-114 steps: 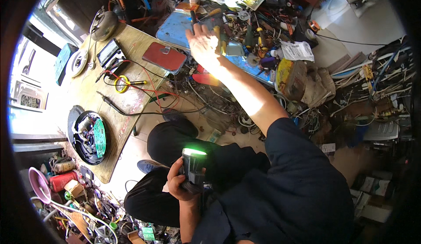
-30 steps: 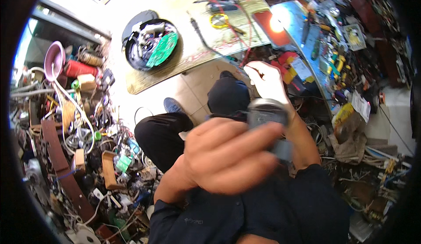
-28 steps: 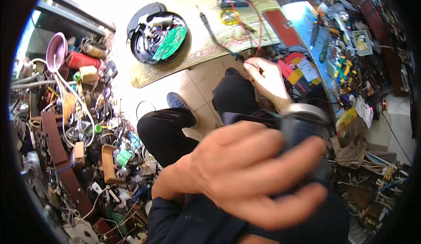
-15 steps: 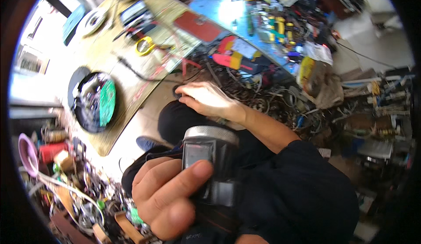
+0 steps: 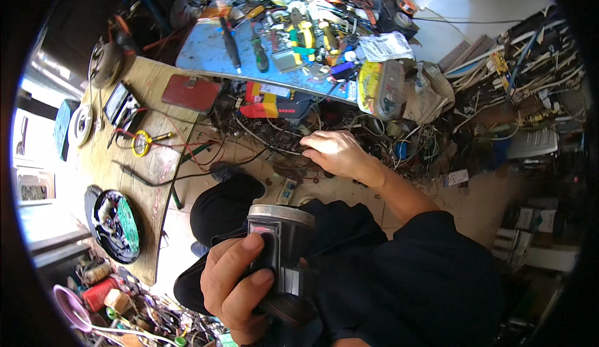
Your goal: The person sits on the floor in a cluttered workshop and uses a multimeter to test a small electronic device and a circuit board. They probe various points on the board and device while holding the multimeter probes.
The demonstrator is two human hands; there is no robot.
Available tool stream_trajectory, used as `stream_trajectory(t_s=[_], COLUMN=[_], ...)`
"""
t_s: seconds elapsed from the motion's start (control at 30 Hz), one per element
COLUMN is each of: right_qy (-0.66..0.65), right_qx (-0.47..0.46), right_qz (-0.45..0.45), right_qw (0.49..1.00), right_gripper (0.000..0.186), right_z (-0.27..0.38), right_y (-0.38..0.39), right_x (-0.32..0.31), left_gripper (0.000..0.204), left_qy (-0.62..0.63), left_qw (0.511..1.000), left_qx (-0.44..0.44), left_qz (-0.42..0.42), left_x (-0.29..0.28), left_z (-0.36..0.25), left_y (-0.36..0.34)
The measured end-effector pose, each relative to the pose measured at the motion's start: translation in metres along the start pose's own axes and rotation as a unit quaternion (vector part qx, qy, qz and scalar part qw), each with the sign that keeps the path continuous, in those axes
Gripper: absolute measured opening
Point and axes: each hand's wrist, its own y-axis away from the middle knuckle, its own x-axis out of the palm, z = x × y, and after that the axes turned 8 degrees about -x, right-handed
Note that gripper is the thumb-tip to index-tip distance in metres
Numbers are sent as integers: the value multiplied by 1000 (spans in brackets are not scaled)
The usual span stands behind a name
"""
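Note:
My left hand (image 5: 234, 278) is wrapped around a black handheld device (image 5: 281, 244) with a knurled silver ring on top, held upright close to my body. The thumb's placement is partly hidden behind it. My right hand (image 5: 340, 154) reaches out over a tangle of wires (image 5: 274, 141) on the floor. Its fingers are bent and drawn together, and whatever is between the fingertips, if anything, cannot be made out. Below that hand, a small pale remote-like piece (image 5: 287, 191) lies on the tiles.
A wooden bench (image 5: 156, 222) on the left bears a yellow-rimmed magnifier (image 5: 141, 143), a small meter (image 5: 121, 106) and a round black housing with a green board (image 5: 128, 222). Beyond is a blue table (image 5: 209, 51) crowded with tools. Scrap cables (image 5: 480, 85) lie at right, a parts heap (image 5: 150, 322) at lower left.
My view has swung right, so the bench sits further left. My right hand has moved from beside my dark shoe to above the wires. The device stays in my left hand.

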Motion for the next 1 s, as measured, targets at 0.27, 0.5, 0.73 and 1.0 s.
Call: stream_trajectory(t_s=[0.27,0.5,0.73,1.0], right_qy=[96,409,325,-22], right_qx=[70,163,96,195], right_qz=[-260,-118,-124,-410], right_qw=[958,890,933,891], right_gripper=[21,42,16,29], right_z=[-88,-217,-242,-203], right_y=[26,38,5,-1], right_x=[-107,-189,-213,-224], left_gripper=[53,42,40,43], left_qy=[-8,32,12,14], left_qw=[1000,998,997,996], left_qx=[7,27,27,23], left_qz=[7,36,64,83], left_x=[40,58,65,74], left_z=[-11,-14,-25,-35], left_y=[-20,-23,-24,-27])
